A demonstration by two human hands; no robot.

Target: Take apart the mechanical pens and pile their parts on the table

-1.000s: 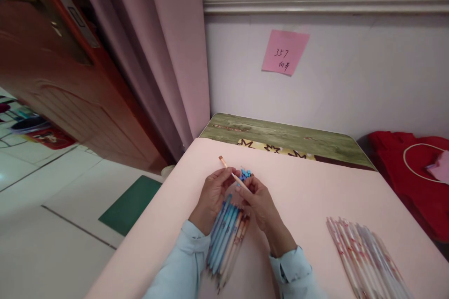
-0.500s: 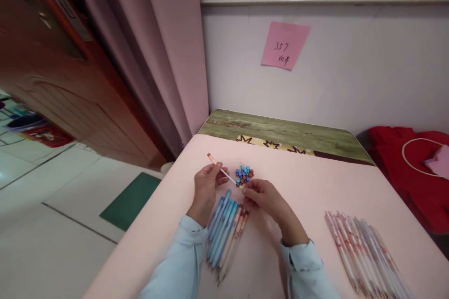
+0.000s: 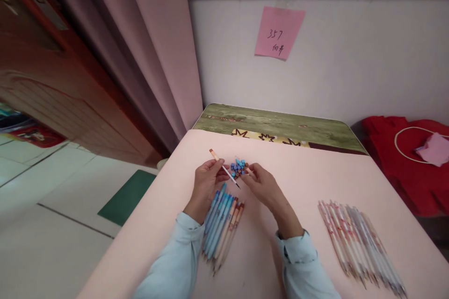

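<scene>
My left hand (image 3: 206,182) pinches a thin pale pencil (image 3: 224,168) that slants up to the left, its dark tip pointing down right. My right hand (image 3: 262,187) reaches its fingertips into a small heap of blue and brown caps (image 3: 238,167) just beyond the pencil's tip; its fingers are curled together, and I cannot make out whether they hold a cap. Below both hands lies a bundle of blue and orange pencils (image 3: 220,225) on the pink table top (image 3: 298,182).
A second row of several patterned pencils (image 3: 359,240) lies at the right of the table. Behind it a green wooden table (image 3: 280,124) meets the wall, which bears a pink note (image 3: 279,32). Red cloth (image 3: 403,163) sits at the right, a curtain (image 3: 154,56) and door at the left.
My right hand has let go of the pencil's lower end and moved up to the heap of caps. The left hand keeps the pencil. The camera has tipped down slightly.
</scene>
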